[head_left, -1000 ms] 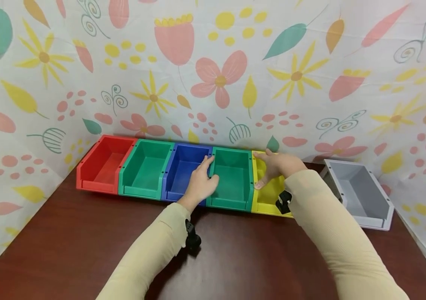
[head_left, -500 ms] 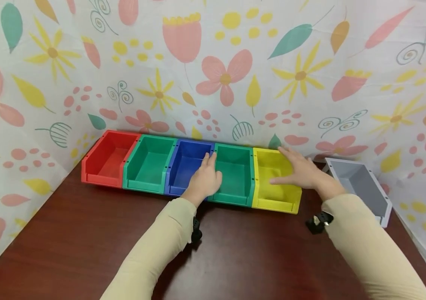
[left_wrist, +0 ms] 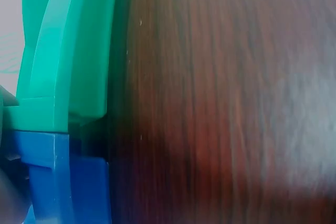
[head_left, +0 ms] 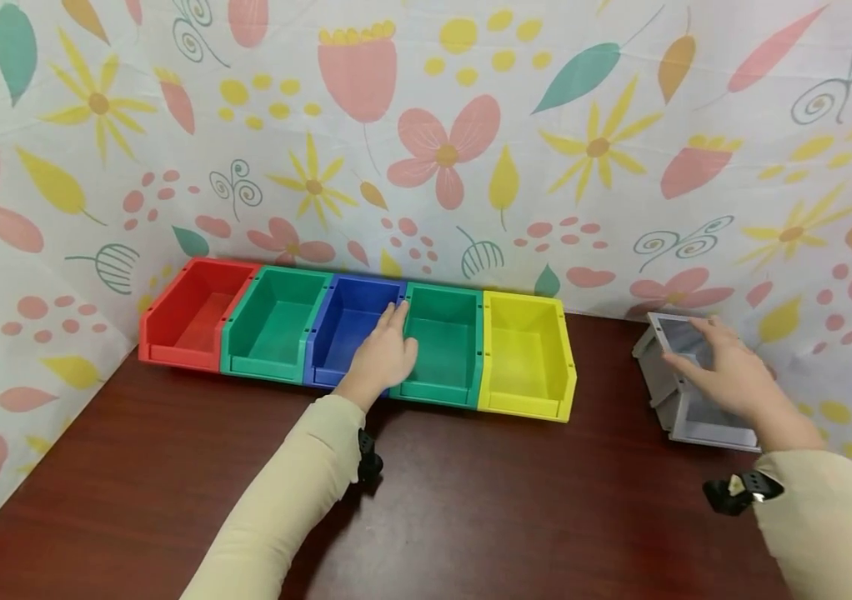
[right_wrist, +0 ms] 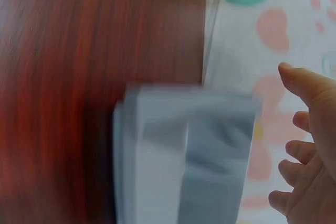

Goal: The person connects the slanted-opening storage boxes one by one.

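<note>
My left hand (head_left: 381,354) lies with extended fingers along the wall between the blue bin (head_left: 342,333) and the right-hand green bin (head_left: 444,354). In the left wrist view, the fronts of that green bin (left_wrist: 63,66) and the blue bin (left_wrist: 50,182) fill the left side. Over at the right, my right hand (head_left: 734,375) hovers at a grey bin (head_left: 654,375), thumb and fingers spread and holding nothing. The right wrist view shows the blurred grey bin (right_wrist: 157,182) beside my spread fingers.
A yellow bin (head_left: 523,358) ends the row on the right. Another green bin (head_left: 272,367) and a red bin (head_left: 180,358) form its left end. Behind the dark wooden table (head_left: 508,500) hangs a flowered cloth (head_left: 441,158).
My right hand has left the yellow bin and moved right to the grey one. The row of bins has shifted slightly left, and my left hand with it.
</note>
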A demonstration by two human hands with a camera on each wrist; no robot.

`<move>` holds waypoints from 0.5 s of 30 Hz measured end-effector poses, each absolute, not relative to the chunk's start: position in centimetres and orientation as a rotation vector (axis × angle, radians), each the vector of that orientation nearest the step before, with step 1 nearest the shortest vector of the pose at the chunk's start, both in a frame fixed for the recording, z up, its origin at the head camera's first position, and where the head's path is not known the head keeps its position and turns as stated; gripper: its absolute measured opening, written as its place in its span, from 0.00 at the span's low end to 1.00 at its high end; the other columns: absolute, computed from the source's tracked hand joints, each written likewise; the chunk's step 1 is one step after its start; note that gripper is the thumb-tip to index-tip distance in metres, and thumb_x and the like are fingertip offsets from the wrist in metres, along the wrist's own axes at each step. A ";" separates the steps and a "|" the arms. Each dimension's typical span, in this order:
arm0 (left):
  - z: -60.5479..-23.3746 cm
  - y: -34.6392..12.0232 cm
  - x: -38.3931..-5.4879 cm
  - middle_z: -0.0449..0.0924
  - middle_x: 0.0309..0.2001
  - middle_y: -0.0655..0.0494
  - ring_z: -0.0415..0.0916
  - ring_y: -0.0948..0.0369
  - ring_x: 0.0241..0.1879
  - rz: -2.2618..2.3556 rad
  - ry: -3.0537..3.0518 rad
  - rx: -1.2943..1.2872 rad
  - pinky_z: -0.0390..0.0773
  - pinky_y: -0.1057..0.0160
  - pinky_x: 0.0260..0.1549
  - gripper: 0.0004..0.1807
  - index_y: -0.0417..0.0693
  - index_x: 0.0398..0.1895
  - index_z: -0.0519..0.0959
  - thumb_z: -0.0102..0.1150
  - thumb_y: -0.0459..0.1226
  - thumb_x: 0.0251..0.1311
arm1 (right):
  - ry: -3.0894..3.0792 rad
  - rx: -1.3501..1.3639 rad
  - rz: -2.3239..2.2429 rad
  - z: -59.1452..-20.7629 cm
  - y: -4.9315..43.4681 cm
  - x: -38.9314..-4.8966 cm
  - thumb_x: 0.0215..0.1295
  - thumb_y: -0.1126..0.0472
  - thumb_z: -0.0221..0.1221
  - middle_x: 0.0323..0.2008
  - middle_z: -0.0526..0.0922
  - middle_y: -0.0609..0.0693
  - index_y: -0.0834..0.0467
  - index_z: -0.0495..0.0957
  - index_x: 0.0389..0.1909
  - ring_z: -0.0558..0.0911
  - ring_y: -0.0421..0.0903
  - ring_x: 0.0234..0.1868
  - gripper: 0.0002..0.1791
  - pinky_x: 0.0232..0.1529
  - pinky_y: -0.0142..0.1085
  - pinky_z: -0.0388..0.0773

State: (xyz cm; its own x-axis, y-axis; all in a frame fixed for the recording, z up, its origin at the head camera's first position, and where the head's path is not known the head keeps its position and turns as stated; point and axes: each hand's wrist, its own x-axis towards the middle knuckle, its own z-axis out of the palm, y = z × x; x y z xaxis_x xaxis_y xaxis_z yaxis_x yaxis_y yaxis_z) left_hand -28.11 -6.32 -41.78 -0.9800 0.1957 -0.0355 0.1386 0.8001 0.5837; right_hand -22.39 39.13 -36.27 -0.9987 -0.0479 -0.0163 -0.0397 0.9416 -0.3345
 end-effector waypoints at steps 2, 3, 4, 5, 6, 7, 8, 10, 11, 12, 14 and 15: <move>-41.8 -6.7 -28.2 0.43 0.76 0.50 0.58 0.46 0.69 0.895 2.904 0.284 0.73 0.45 0.52 0.34 0.56 0.76 0.45 0.37 0.43 0.66 | 3.101 -0.032 -0.525 -36.7 40.9 -21.7 0.67 0.44 0.50 0.69 0.39 0.78 0.68 0.45 0.72 0.44 0.77 0.67 0.45 0.56 0.72 0.48; -41.8 -6.8 -28.2 0.44 0.76 0.50 0.56 0.47 0.70 0.879 2.911 0.291 0.72 0.45 0.53 0.34 0.56 0.76 0.45 0.37 0.43 0.66 | 3.106 -0.004 -0.517 -36.9 41.8 -21.3 0.68 0.44 0.50 0.68 0.38 0.78 0.69 0.44 0.72 0.44 0.78 0.67 0.45 0.55 0.72 0.49; -41.8 -6.9 -28.2 0.44 0.76 0.49 0.55 0.48 0.71 0.852 2.925 0.300 0.71 0.45 0.55 0.35 0.55 0.76 0.46 0.38 0.43 0.66 | 3.104 0.020 -0.527 -37.0 42.5 -21.0 0.68 0.44 0.50 0.68 0.39 0.79 0.69 0.44 0.72 0.44 0.78 0.66 0.45 0.56 0.72 0.48; -41.7 -6.9 -28.2 0.44 0.76 0.49 0.53 0.48 0.72 0.823 2.942 0.309 0.69 0.45 0.58 0.35 0.55 0.76 0.47 0.39 0.43 0.65 | 3.097 0.046 -0.531 -37.2 43.2 -20.6 0.68 0.44 0.49 0.67 0.39 0.80 0.70 0.43 0.71 0.46 0.79 0.65 0.45 0.55 0.72 0.49; -41.6 -6.9 -28.2 0.45 0.76 0.48 0.51 0.48 0.72 0.785 2.969 0.321 0.66 0.46 0.61 0.35 0.53 0.75 0.48 0.40 0.43 0.65 | 3.090 0.076 -0.533 -37.3 43.9 -20.2 0.68 0.44 0.49 0.66 0.42 0.81 0.71 0.42 0.71 0.49 0.79 0.64 0.46 0.54 0.71 0.50; -41.4 -6.7 -28.2 0.46 0.75 0.47 0.49 0.48 0.73 0.742 3.004 0.338 0.62 0.46 0.64 0.34 0.52 0.75 0.49 0.41 0.43 0.65 | 3.084 0.107 -0.546 -37.4 44.4 -19.8 0.68 0.44 0.49 0.65 0.44 0.81 0.71 0.42 0.71 0.51 0.80 0.63 0.46 0.53 0.71 0.51; -41.3 -6.6 -28.1 0.47 0.75 0.46 0.48 0.48 0.73 0.693 3.046 0.363 0.60 0.47 0.66 0.34 0.50 0.75 0.51 0.41 0.43 0.65 | 3.073 0.138 -0.565 -37.5 44.9 -19.5 0.67 0.43 0.50 0.65 0.46 0.82 0.71 0.41 0.71 0.53 0.80 0.61 0.47 0.52 0.71 0.53; -41.0 -5.9 -28.0 0.49 0.74 0.45 0.47 0.47 0.73 0.594 3.133 0.431 0.56 0.48 0.68 0.33 0.47 0.73 0.54 0.42 0.43 0.64 | 3.055 0.174 -0.616 -37.9 45.7 -18.9 0.67 0.43 0.50 0.63 0.51 0.82 0.71 0.41 0.71 0.57 0.80 0.58 0.48 0.52 0.70 0.55; -40.8 -5.5 -27.9 0.50 0.74 0.44 0.48 0.46 0.73 0.562 3.170 0.476 0.54 0.48 0.69 0.33 0.46 0.73 0.56 0.43 0.43 0.64 | 3.045 0.185 -0.647 -38.1 46.0 -18.7 0.67 0.44 0.50 0.63 0.52 0.82 0.71 0.40 0.71 0.58 0.80 0.57 0.48 0.52 0.69 0.55; -40.7 -4.9 -27.7 0.51 0.73 0.44 0.48 0.46 0.73 0.534 3.203 0.531 0.54 0.48 0.69 0.32 0.45 0.72 0.57 0.43 0.43 0.65 | 3.036 0.193 -0.677 -38.3 46.2 -18.6 0.67 0.44 0.50 0.62 0.53 0.82 0.71 0.39 0.71 0.57 0.81 0.58 0.48 0.53 0.69 0.55; -40.5 -3.7 -27.3 0.52 0.73 0.44 0.48 0.46 0.73 0.539 3.220 0.655 0.53 0.48 0.69 0.31 0.44 0.71 0.58 0.42 0.43 0.66 | 3.039 0.187 -0.704 -39.0 46.5 -18.4 0.68 0.45 0.49 0.61 0.54 0.83 0.73 0.40 0.71 0.58 0.81 0.57 0.46 0.53 0.69 0.56; -40.4 -3.1 -27.1 0.52 0.73 0.45 0.48 0.47 0.73 0.576 3.203 0.716 0.53 0.49 0.69 0.30 0.44 0.71 0.58 0.42 0.43 0.67 | 3.049 0.185 -0.709 -39.3 46.6 -18.3 0.68 0.46 0.49 0.59 0.55 0.84 0.74 0.41 0.70 0.60 0.81 0.56 0.45 0.52 0.68 0.57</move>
State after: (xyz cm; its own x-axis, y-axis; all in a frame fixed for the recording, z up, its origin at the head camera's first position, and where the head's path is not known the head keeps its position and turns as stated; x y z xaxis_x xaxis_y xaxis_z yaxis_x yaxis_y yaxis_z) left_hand -27.13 -3.06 -40.42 -0.8904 0.3764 0.2558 0.4419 0.8494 0.2885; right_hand -18.30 46.61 -39.31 -0.9930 0.1135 -0.0323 0.1161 0.8909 -0.4390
